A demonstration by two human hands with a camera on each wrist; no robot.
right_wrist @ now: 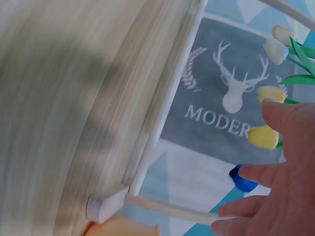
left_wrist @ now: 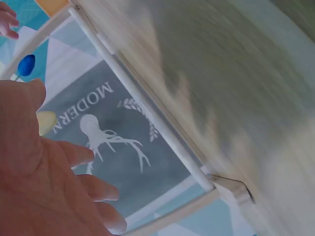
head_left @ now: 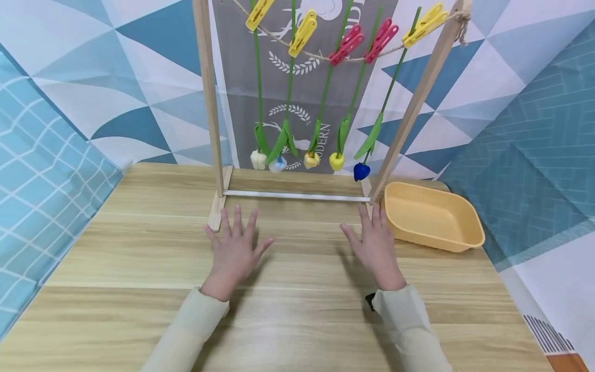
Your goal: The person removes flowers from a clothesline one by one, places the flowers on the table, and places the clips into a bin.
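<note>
My left hand [head_left: 235, 253] is held over the table with its fingers spread, in front of the wooden rack's left foot [head_left: 216, 206]. The right hand [head_left: 375, 248] is also spread and holds nothing, near the rack's right foot. Beyond both hands, several artificial tulips hang heads down from a twine line [head_left: 321, 56]. From left to right their heads are white [head_left: 258, 159], pale blue [head_left: 278, 164], yellow-orange [head_left: 311, 159], yellow [head_left: 337, 161] and dark blue [head_left: 361, 171]. Yellow clothespins [head_left: 303, 34] and red clothespins [head_left: 346, 45] pin the stems to the line.
A yellow-orange plastic basket [head_left: 432, 214] stands right of the rack. A white crossbar [head_left: 297, 196] joins the rack's feet low over the wooden table [head_left: 297, 320]. Patterned cloth [head_left: 153, 46] covers the wall behind. A small black object [head_left: 370, 300] shows beside the right cuff.
</note>
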